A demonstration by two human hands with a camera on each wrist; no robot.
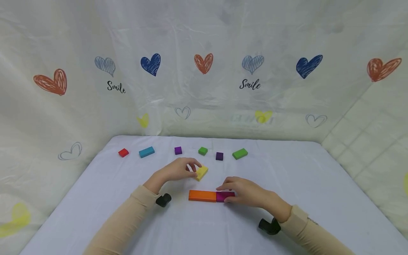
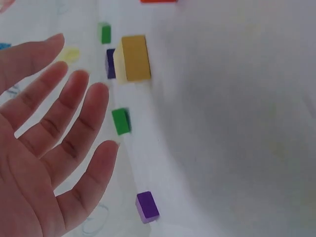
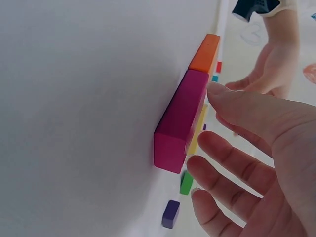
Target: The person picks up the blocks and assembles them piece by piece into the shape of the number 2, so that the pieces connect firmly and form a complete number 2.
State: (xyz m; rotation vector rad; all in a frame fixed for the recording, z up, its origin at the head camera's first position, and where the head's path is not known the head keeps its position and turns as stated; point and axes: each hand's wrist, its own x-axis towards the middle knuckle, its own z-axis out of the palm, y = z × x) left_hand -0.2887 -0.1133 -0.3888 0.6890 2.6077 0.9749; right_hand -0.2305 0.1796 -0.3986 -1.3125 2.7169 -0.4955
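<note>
In the head view, the left hand [image 1: 176, 170] is beside a yellow block [image 1: 202, 172], fingers bent loosely at its left side. The left wrist view shows that hand [image 2: 59, 143] with fingers spread, apart from the yellow block [image 2: 136, 58]. An orange block [image 1: 202, 196] lies end to end with a magenta block [image 1: 222, 197]. Over the magenta block's right part is the right hand [image 1: 250, 193]. From the right wrist, its thumb tip is at the long side of the magenta block [image 3: 182, 106] and the fingers [image 3: 229, 158] are loosely spread; contact is unclear.
Along the far part of the white table [image 1: 287, 166] lie a red block [image 1: 123, 152], a blue block [image 1: 146, 152], a purple block [image 1: 178, 150], a small green block [image 1: 203, 151], a dark purple block [image 1: 219, 156] and a longer green block [image 1: 240, 153]. A curtain hangs behind.
</note>
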